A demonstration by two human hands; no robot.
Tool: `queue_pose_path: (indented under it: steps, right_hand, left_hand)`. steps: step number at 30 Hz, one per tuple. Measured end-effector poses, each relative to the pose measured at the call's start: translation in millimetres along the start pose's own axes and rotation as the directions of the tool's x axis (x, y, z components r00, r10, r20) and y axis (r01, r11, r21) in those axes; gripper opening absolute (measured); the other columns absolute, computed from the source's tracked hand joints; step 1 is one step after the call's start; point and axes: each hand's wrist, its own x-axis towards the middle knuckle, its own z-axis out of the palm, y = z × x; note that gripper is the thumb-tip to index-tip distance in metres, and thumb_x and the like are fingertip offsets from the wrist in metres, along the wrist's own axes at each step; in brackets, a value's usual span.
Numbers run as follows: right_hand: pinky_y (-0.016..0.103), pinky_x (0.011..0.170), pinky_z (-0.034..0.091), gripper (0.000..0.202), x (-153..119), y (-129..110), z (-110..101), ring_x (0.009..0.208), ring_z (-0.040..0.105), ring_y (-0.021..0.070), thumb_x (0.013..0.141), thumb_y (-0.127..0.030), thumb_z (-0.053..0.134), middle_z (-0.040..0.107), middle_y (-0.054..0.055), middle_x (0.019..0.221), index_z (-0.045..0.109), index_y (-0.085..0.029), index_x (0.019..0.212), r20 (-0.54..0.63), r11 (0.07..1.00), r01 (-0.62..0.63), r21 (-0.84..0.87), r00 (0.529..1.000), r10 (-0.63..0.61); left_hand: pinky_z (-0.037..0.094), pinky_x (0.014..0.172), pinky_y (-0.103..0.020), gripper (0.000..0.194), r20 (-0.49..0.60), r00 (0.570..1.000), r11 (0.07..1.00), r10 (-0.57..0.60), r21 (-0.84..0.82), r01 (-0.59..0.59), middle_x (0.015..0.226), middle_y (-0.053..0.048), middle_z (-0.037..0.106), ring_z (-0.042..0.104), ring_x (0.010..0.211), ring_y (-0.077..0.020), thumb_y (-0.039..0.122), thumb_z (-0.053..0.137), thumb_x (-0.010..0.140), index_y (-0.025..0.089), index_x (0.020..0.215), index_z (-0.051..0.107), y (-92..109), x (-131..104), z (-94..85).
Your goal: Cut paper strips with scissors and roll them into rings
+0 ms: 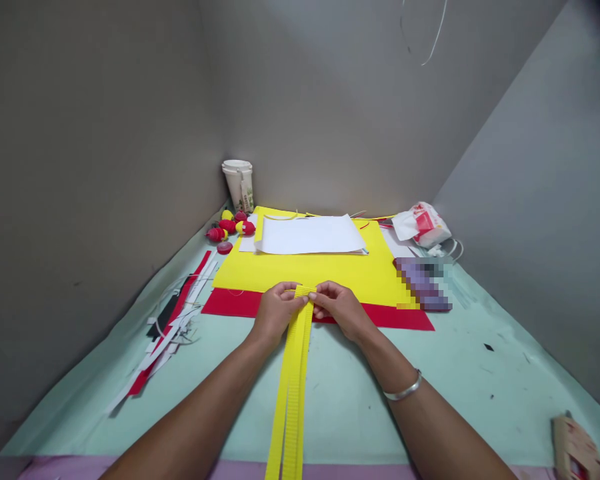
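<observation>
Two hands (276, 311) (344, 308), strips (293, 387) past cloth edge (360, 459)

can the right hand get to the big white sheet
Probably yes: the big white sheet lies ahead of the right hand with nothing standing between, though that hand pinches yellow strips and might need to let go.

We look at a small craft corner between grey walls (320, 113): coloured sheets (280, 272), loose offcuts (184, 300) and ribbed yellow strips (293, 393) crowd a covered table (350, 407); home or workshop, we cannot tell.
</observation>
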Motion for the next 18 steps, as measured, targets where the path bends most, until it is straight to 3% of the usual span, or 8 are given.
queue_pose_path:
  steps: [6,11,18]
  right_hand:
    - [0.024,0.052,0.045,0.031,-2.2,-4.3,-1.0,0.052,0.052,0.0103,0.072,-0.045,0.07,0.06,-0.001,0.061,0.067,-0.016,0.084,-0.013,0.995,0.04,-0.09,0.999,-0.041]
    - [0.023,0.049,0.035,0.03,-4.1,-8.1,-0.8,0.05,0.044,0.0095,0.074,-0.045,0.068,0.053,-0.003,0.056,0.07,-0.016,0.079,-0.024,0.986,0.063,-0.157,0.997,-0.067]
    - [0.024,0.051,0.033,0.03,-3.0,-8.1,-0.9,0.053,0.042,0.0104,0.074,-0.045,0.064,0.057,-0.001,0.06,0.07,-0.016,0.073,-0.01,0.96,0.09,-0.263,0.995,-0.096]
  left_hand:
    - [0.045,0.056,-0.025,0.039,-0.031,0.999,0.993,0.036,0.116,-0.032,0.07,-0.001,0.068,0.063,0.064,-0.017,0.028,0.076,0.061,0.016,0.096,0.063,4.6,-3.9,0.5]
    - [0.043,0.055,-0.023,0.037,0.035,0.997,0.971,0.074,0.227,-0.08,0.063,0.003,0.063,0.06,0.061,-0.0145,0.027,0.072,0.065,0.017,0.1,0.063,1.8,-4.4,1.4]
    - [0.045,0.058,-0.024,0.038,0.099,0.994,0.981,0.051,0.181,-0.069,0.067,0.001,0.068,0.063,0.063,-0.0156,0.026,0.072,0.065,0.017,0.101,0.062,-0.3,-4.3,2.9]
